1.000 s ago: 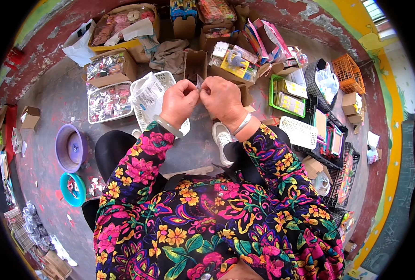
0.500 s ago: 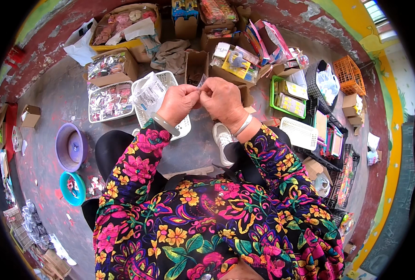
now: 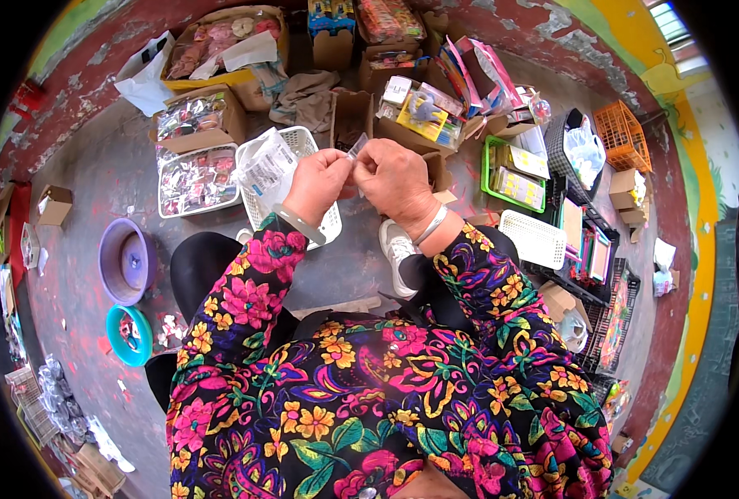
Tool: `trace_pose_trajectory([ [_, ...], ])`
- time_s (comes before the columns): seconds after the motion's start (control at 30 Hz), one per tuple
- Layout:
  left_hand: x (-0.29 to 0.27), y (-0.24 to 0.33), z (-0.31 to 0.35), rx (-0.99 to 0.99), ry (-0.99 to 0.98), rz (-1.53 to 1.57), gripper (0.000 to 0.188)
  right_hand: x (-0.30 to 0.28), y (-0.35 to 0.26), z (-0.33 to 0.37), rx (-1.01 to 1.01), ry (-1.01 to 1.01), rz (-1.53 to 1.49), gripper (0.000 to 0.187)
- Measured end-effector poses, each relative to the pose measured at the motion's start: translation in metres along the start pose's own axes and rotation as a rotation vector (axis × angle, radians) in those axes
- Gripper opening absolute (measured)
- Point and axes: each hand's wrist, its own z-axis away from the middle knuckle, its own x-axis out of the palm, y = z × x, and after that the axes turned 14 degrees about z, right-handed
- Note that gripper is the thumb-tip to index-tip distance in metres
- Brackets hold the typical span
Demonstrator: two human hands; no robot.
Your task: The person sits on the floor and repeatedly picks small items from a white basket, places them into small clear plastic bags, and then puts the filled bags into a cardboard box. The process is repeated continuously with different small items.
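My left hand [image 3: 318,181] and my right hand [image 3: 396,175] meet in front of me, fingers pinched together. Between them a small clear plastic bag [image 3: 358,145] sticks up past the fingertips; both hands seem to grip its lower edge. What lies inside it is too small to make out. Under my left hand stands a white plastic basket [image 3: 330,226], with a white printed plastic bag [image 3: 267,169] lying in it. An open cardboard box [image 3: 351,108] stands just beyond my hands.
Left of the basket is a white tray [image 3: 198,181] of small packaged items. A purple basin [image 3: 127,263] and a turquoise basin [image 3: 129,336] stand on the floor at left. To the right are a green basket [image 3: 514,173], a white basket [image 3: 533,239] and black crates [image 3: 590,241].
The clear bag shows a little more above my fingertips and leans right. Both hands have shifted only slightly and stay pinched.
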Motion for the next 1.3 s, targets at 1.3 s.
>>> trace_pose_trajectory([
  [1.3, -0.014, 0.022, -0.002, -0.336, -0.328, 0.291, 0.011, -0.021, 0.021, -0.012, 0.365, -0.329, -1.005, 0.008],
])
